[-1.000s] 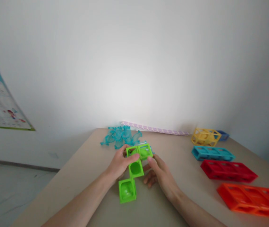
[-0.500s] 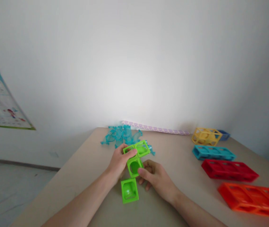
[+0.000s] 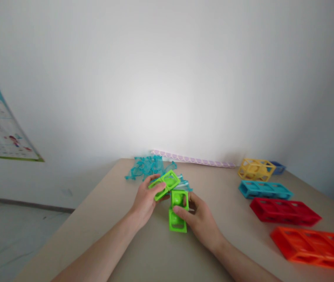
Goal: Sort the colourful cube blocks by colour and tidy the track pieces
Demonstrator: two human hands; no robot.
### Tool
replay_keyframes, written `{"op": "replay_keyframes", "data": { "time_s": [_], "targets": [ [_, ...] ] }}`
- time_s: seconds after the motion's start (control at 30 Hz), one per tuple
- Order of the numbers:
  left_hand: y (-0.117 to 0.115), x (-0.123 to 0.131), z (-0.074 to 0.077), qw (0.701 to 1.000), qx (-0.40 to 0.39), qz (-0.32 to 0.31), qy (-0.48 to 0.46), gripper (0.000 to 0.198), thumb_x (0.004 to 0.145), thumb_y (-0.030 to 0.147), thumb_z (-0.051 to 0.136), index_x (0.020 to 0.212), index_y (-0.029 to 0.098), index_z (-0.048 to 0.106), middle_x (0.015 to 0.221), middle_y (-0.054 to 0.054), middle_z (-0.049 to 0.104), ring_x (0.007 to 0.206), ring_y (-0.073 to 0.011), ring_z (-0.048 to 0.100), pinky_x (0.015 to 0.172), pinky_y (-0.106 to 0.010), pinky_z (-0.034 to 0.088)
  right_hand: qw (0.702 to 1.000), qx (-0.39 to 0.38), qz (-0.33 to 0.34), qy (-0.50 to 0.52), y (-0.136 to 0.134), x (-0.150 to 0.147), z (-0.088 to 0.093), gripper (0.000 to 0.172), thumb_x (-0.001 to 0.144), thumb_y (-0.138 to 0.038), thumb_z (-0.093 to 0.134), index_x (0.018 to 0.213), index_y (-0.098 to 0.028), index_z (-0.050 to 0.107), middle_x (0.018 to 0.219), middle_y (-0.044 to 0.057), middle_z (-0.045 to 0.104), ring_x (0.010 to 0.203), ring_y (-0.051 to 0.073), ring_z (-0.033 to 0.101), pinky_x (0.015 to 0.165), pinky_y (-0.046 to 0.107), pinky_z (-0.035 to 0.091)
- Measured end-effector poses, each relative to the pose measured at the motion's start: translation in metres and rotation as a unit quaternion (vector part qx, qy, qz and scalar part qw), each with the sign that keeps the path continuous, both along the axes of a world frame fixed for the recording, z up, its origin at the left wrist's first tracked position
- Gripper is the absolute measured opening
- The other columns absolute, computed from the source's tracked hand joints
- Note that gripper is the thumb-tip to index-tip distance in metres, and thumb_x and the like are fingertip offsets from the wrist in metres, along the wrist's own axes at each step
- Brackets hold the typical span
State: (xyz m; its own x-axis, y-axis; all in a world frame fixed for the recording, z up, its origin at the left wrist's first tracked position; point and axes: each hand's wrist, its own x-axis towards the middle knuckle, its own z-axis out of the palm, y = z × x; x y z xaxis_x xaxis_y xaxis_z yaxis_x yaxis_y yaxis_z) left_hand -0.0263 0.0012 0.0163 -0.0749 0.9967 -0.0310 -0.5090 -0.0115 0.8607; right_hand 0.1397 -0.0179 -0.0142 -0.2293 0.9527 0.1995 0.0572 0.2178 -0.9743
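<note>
My left hand (image 3: 144,200) is closed on a tilted pair of lime-green hollow plastic block frames (image 3: 171,179), thumb on top of the lower one. Close by to the right, my right hand (image 3: 202,221) grips two more green block frames (image 3: 177,227), stacked end to end toward me, with its thumb across where they meet. The two pairs come very close at one corner; whether they touch there I cannot tell. Fingers of both hands are partly hidden behind the blocks.
Translucent teal plastic pieces (image 3: 148,166) lie in a heap beyond my hands. On the right stand block frames in yellow (image 3: 256,169), blue (image 3: 278,167), teal (image 3: 265,190), red (image 3: 286,212) and orange (image 3: 315,248). A patterned purple strip (image 3: 193,159) runs along the wall.
The lone green block near me has left its spot and now sits against the one in my right hand. The right pair has come away from the left pair, which has shifted slightly left.
</note>
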Motion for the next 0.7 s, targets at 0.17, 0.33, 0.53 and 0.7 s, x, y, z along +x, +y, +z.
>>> {"op": "replay_keyframes", "data": {
  "time_s": [0.17, 0.33, 0.53, 0.7],
  "targets": [
    [0.001, -0.004, -0.004, 0.997, 0.006, -0.071, 0.029, 0.036, 0.064, 0.026, 0.079, 0.096, 0.012, 0.068, 0.085, -0.009, 0.072, 0.07, -0.0181, 0.066, 0.063, -0.028, 0.052, 0.998, 0.025, -0.055, 0.0, 0.002, 0.002, 0.0, 0.032, 0.077, -0.046, 0.07, 0.076, -0.02, 0.051, 0.076, -0.001, 0.057, 0.067, 0.014, 0.054, 0.06, 0.026, 0.045],
    [-0.001, -0.007, -0.005, 0.984, 0.017, -0.155, 0.086, 0.033, 0.068, 0.025, 0.074, 0.098, 0.013, 0.072, 0.081, -0.008, 0.072, 0.067, -0.0181, 0.065, 0.06, -0.026, 0.049, 0.996, 0.041, -0.072, 0.03, 0.003, 0.006, 0.002, 0.032, 0.079, -0.047, 0.068, 0.077, -0.02, 0.049, 0.069, -0.003, 0.053, 0.06, 0.012, 0.049, 0.057, 0.025, 0.042],
    [-0.005, -0.003, -0.002, 0.986, 0.054, -0.122, 0.096, 0.04, 0.062, 0.027, 0.079, 0.099, 0.014, 0.072, 0.086, -0.007, 0.072, 0.072, -0.0188, 0.066, 0.065, -0.027, 0.051, 0.995, -0.004, -0.045, 0.089, 0.005, 0.007, 0.008, 0.035, 0.077, -0.05, 0.068, 0.076, -0.021, 0.05, 0.07, -0.002, 0.058, 0.064, 0.015, 0.054, 0.059, 0.026, 0.043],
    [0.001, -0.006, -0.003, 0.997, 0.007, -0.081, 0.016, 0.021, 0.069, 0.029, 0.077, 0.079, 0.012, 0.07, 0.073, -0.005, 0.07, 0.061, -0.0149, 0.064, 0.059, -0.026, 0.053, 0.998, 0.053, -0.013, 0.041, 0.003, 0.01, 0.005, 0.024, 0.079, -0.04, 0.068, 0.082, -0.021, 0.053, 0.077, 0.0, 0.059, 0.071, 0.017, 0.054, 0.066, 0.029, 0.044]
  ]
}}
